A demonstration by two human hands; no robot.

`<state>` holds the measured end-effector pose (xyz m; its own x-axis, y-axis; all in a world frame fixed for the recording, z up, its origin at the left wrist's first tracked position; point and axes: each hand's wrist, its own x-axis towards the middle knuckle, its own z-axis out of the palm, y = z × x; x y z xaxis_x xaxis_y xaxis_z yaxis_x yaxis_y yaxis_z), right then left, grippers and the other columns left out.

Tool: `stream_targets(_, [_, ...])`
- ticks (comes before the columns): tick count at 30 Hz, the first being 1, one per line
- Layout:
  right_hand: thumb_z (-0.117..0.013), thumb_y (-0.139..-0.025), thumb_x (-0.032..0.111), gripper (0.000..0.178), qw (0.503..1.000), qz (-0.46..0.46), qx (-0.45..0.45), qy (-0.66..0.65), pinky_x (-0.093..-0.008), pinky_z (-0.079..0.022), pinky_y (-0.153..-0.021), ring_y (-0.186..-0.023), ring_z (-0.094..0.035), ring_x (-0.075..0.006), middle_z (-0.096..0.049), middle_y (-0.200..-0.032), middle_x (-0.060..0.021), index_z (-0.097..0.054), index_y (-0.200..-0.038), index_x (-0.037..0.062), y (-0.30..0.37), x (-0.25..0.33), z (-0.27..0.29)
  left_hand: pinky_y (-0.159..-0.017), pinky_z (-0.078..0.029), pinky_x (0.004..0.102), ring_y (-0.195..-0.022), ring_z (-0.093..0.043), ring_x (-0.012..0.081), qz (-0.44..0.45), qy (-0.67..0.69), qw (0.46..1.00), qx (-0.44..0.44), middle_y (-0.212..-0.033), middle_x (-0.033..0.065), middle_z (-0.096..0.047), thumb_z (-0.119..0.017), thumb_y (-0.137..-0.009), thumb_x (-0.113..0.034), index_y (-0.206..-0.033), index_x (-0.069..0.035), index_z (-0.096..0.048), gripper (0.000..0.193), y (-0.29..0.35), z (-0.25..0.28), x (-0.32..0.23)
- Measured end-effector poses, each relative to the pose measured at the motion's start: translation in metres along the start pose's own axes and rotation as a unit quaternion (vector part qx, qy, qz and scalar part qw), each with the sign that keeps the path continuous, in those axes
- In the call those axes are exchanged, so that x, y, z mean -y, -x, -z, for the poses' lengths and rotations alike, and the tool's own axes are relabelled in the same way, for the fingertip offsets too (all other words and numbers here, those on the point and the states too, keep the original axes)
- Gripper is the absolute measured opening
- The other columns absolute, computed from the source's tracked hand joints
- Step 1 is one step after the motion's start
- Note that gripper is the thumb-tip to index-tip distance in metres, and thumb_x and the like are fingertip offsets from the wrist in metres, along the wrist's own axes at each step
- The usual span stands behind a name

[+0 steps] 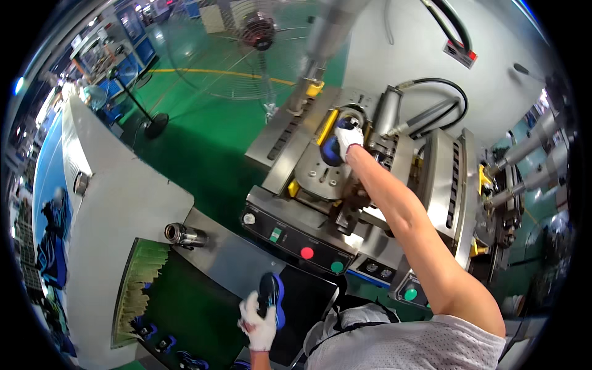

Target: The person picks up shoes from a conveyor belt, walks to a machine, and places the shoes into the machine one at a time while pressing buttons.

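My right hand (349,137), in a white glove, reaches into the metal press and grips a dark shoe with blue parts (331,151). That shoe lies lengthwise on the machine's steel plate (317,176), between yellow-edged side pieces; the glove hides part of it. Lower down, my left hand (259,325), also gloved in white, has its fingers curved at the side of a second black and blue shoe (269,293). This one is over the dark surface beside the conveyor, its blue sole edge turned right. The glove covers part of its near end.
A control panel (296,242) with red and green buttons fronts the press. At lower left, several shoes (166,343) sit on a dark conveyor below a fringed tunnel opening (142,290). A metal tube (185,235) projects beside it. A fan (258,34) stands behind; cylinders and hoses rise at right.
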<state>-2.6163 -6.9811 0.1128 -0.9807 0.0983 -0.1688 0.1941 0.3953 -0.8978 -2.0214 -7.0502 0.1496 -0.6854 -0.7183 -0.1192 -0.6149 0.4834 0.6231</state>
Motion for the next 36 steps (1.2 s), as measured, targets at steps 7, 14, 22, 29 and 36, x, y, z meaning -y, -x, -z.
stream_targets(7, [-0.061,-0.095,0.034,0.028,0.978,-0.034,-0.028,0.203,-0.0357,-0.052,-0.085,-0.099,-0.066,-0.0228,-0.072,-0.108,-0.0073,-0.071,-0.109,0.0119,-0.044,-0.021,-0.103,-0.093,-0.049,0.0455,-0.105,-0.061,0.0346,0.274,0.003,0.959,-0.078,-0.116,0.0179,-0.059,-0.078,-0.078,-0.013,-0.139,-0.007,-0.054,0.066,0.144,-0.023,0.042])
stream_targets(14, [-0.065,-0.097,0.030,0.028,0.931,0.020,0.357,0.077,-0.0432,-0.056,-0.076,-0.089,-0.068,-0.0228,-0.070,-0.105,-0.0017,-0.069,-0.116,0.0112,-0.137,-0.046,-0.037,-0.103,-0.047,0.0436,-0.116,-0.060,0.0357,0.292,-0.003,0.936,-0.197,-0.126,0.0192,-0.060,-0.076,-0.083,-0.011,-0.135,-0.005,-0.056,0.056,0.211,-0.065,0.064])
stream_targets(22, [-0.068,-0.093,0.048,0.085,0.841,0.460,0.150,0.241,-0.0355,-0.043,-0.109,-0.129,-0.057,-0.0275,-0.053,-0.147,-0.0229,-0.038,-0.152,-0.0053,0.113,0.032,0.017,-0.095,-0.049,0.0437,-0.107,-0.060,0.0336,0.444,-0.024,0.841,-0.308,-0.116,0.0166,-0.059,-0.079,-0.079,-0.014,-0.127,-0.010,-0.061,0.051,0.267,-0.074,0.131])
stream_targets(29, [-0.072,-0.086,0.038,0.094,0.668,0.541,0.222,0.461,-0.0498,-0.027,-0.122,-0.151,-0.029,-0.0378,-0.026,-0.162,-0.0292,-0.026,-0.157,-0.0052,0.306,-0.134,0.085,-0.092,-0.047,0.0523,-0.110,-0.056,0.0414,0.418,-0.052,0.881,-0.217,-0.119,0.0223,-0.057,-0.077,-0.080,-0.017,-0.129,-0.013,-0.059,0.053,0.253,-0.063,0.197])
stream_targets(36, [-0.080,-0.073,0.049,0.118,0.549,0.426,0.200,0.690,-0.0491,-0.015,-0.126,-0.152,-0.019,-0.0451,-0.024,-0.162,-0.0305,-0.021,-0.157,-0.0079,0.359,-0.158,0.081,-0.102,-0.046,0.0466,-0.117,-0.058,0.0396,0.236,0.076,0.932,-0.263,-0.124,0.0221,-0.060,-0.073,-0.087,-0.019,-0.124,-0.004,-0.061,0.042,0.275,0.020,0.274])
